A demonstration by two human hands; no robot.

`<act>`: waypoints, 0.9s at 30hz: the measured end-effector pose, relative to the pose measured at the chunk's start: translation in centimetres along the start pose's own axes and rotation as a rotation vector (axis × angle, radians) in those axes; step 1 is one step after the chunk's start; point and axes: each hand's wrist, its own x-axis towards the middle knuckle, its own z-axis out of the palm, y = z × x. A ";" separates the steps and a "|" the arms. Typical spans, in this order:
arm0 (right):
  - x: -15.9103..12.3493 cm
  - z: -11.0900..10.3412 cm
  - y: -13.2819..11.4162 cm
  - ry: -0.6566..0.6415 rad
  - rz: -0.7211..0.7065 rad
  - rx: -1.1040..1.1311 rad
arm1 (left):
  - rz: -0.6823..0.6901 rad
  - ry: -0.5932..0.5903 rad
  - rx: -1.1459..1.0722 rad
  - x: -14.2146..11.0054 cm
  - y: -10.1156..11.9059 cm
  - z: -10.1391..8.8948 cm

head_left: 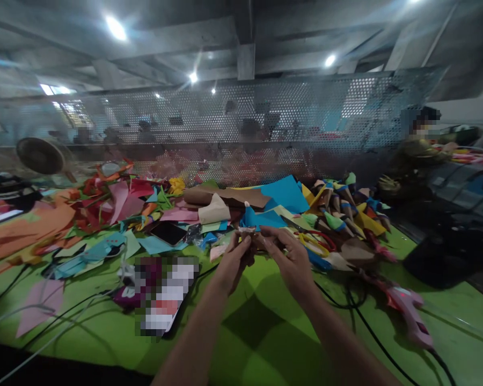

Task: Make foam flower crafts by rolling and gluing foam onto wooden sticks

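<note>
Both hands meet above the near middle of the table. My left hand (pixel 236 256) is closed, its thumb and fingers pinching a small brown felt piece (pixel 259 242) with a whitish edge on top. From the other side my right hand (pixel 290 258) grips the same piece, fingers bent over it. Fingers hide most of its shape. Just behind stands a bright blue felt piece (pixel 265 219); I cannot tell whether it is joined to the held one. Scissors with red and yellow handles (pixel 316 244) lie right of my right hand.
A pink glue gun (pixel 408 311) with its cord lies at the right. A phone (pixel 169 297) and cables are at the left; a dark phone (pixel 169 233) lies behind. Felt scraps (pixel 121 201) and finished-looking cones (pixel 342 206) line the back. A person (pixel 418 150) sits far right.
</note>
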 end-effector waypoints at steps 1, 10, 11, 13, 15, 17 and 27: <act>0.0 -0.1 -0.1 0.000 -0.038 -0.033 | -0.010 -0.007 -0.022 0.0 0.0 0.1; -0.5 0.0 0.4 -0.055 -0.356 -0.414 | -0.033 -0.011 -0.067 0.1 0.0 0.4; -0.5 0.1 0.5 -0.059 -0.377 -0.462 | -0.037 -0.008 -0.062 0.1 -0.1 0.4; -0.5 0.1 0.6 -0.067 -0.400 -0.546 | -0.033 0.003 -0.040 0.2 -0.1 0.3; -0.4 0.0 0.6 -0.074 -0.403 -0.611 | -0.022 0.005 -0.006 0.2 -0.1 0.2; -0.4 0.0 0.6 -0.079 -0.401 -0.661 | -0.015 0.009 0.019 0.1 -0.1 0.2; -0.5 0.1 0.4 -0.112 -0.399 -0.706 | -0.010 0.023 0.031 0.1 0.1 0.4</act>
